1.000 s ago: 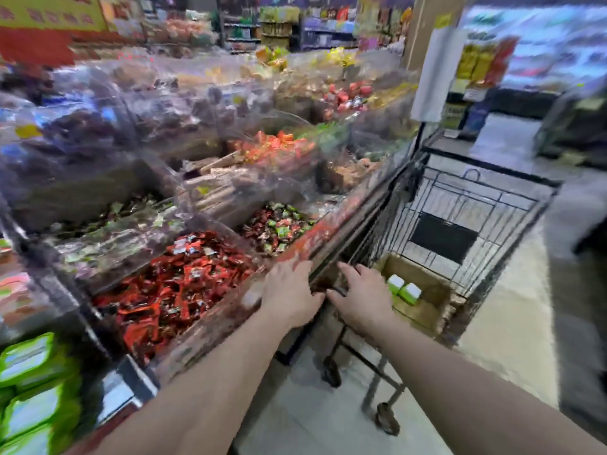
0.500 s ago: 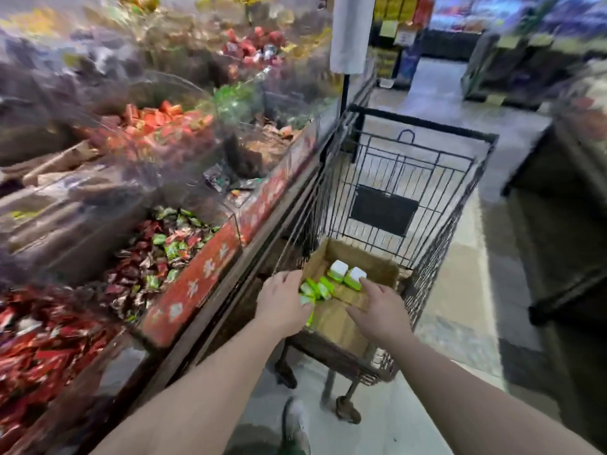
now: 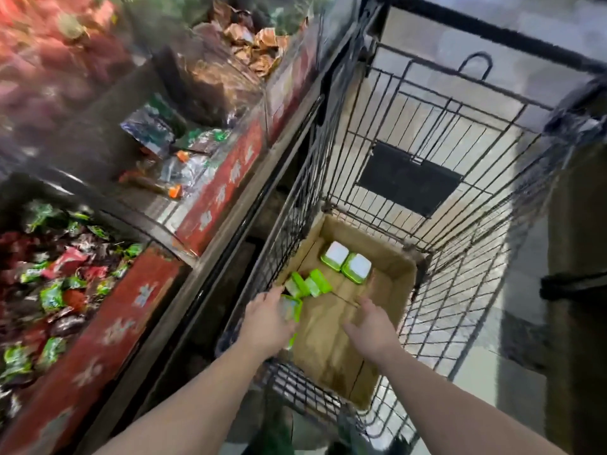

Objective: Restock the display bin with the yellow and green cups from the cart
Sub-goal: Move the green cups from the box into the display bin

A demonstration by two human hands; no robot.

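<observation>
A: Green-rimmed, white-lidded plastic cups (image 3: 345, 265) lie in the brown cardboard box (image 3: 331, 343) inside the black wire cart (image 3: 437, 178). Handling?

B: Probably light and stiff; grasp by rims. Left hand (image 3: 267, 320) rests over one cup, grip unclear; right hand (image 3: 372, 326) spread, empty.

A black wire shopping cart (image 3: 423, 133) is standing beside a candy display. An open cardboard box (image 3: 331, 339) is sitting on its floor, holding several green cups (image 3: 346, 264), some upright, some lying tipped over.
</observation>
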